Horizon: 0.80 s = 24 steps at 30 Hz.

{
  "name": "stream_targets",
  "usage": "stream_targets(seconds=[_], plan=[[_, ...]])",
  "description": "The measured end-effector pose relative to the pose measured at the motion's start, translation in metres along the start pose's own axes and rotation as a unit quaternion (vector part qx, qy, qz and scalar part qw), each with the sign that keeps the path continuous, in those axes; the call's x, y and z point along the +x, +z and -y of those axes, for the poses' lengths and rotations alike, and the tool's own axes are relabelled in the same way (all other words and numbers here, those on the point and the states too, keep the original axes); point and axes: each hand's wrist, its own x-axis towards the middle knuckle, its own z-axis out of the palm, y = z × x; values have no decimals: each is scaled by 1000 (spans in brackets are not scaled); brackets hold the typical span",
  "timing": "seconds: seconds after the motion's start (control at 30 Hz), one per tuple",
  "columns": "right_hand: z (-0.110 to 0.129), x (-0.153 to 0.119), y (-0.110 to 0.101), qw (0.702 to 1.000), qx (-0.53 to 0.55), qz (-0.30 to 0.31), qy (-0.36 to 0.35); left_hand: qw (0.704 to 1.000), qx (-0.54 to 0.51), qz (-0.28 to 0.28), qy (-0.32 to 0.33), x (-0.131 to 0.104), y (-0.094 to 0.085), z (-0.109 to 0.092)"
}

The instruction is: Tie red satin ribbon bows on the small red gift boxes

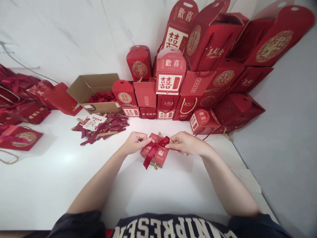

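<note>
A small red gift box (161,159) with pale Chinese characters lies on the white table in front of me. Across its top runs a red ribbon (150,156) tied in a bow, one tail hanging over the near side. My left hand (135,142) pinches at the left of the bow, thumb and fingers closed on the ribbon. On the other side my right hand (185,142) grips the ribbon's right part between thumb and forefinger. Gold-coloured cord ends (155,166) stick out at the box's near and far edges.
Stacked red gift boxes (170,79) stand along the wall at the back and right. An open cardboard carton (104,108) holds red material. Before it lies a heap of dark red strips (109,127) with a white card on top. More red boxes (22,137) sit at far left.
</note>
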Motion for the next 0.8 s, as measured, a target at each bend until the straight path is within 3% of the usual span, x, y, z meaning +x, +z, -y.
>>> stream_targets(seconds=[0.57,0.8], plan=[[-21,1,-19,984,3,178,-20,1000,-8,15,-3,1,3,2],[-26,8,-15,978,-22,206,2,997,74,-8,17,-3,6,-14]])
